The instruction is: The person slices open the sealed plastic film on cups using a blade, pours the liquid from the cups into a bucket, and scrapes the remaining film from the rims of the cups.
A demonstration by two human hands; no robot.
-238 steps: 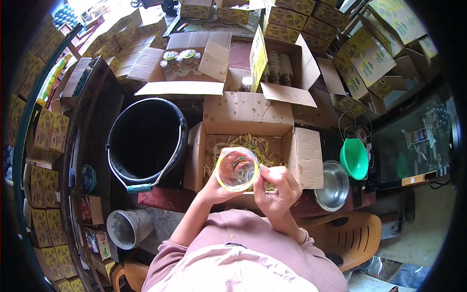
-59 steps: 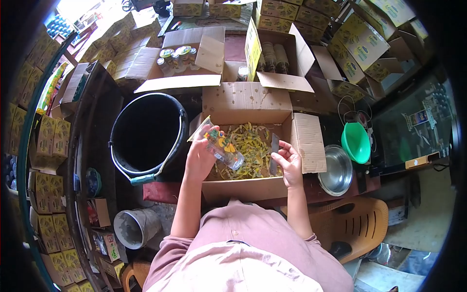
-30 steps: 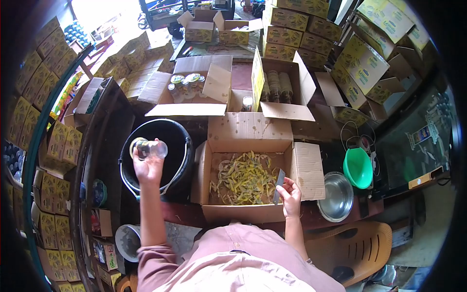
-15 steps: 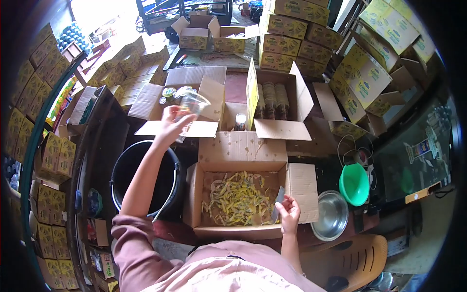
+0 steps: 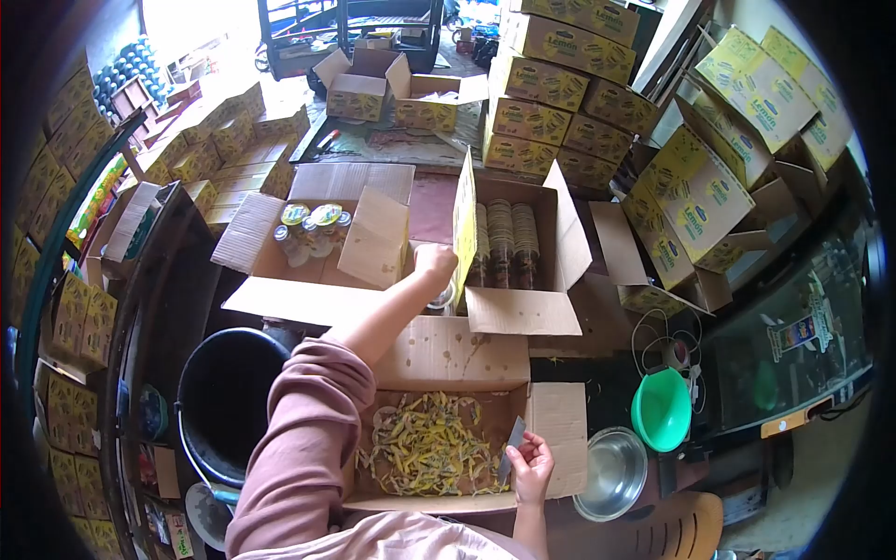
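Note:
My left hand (image 5: 435,265) reaches forward between two open cartons, back of the hand up, fingers hidden from view. Just below it a clear round container (image 5: 442,297) shows partly behind my wrist. In my right hand (image 5: 531,465), thumb and fingers pinch a flat grey strip (image 5: 512,448), held upright at the right side of the front carton (image 5: 551,448). Inside that carton lies a loose pile of yellow-green twisted pieces (image 5: 434,443). The left carton (image 5: 308,297) holds several clear cups with printed lids (image 5: 310,217).
The right carton (image 5: 523,313) holds stacked cups (image 5: 504,243). A black bucket (image 5: 224,411) stands at left. At right are a metal bowl (image 5: 611,476) and a green basin (image 5: 663,411). Stacked yellow cartons (image 5: 537,84) rise behind.
My left hand, which held a clear cup over the left carton, has moved right and down to the gap between the cartons. My right hand still pinches the strip. The view has shifted.

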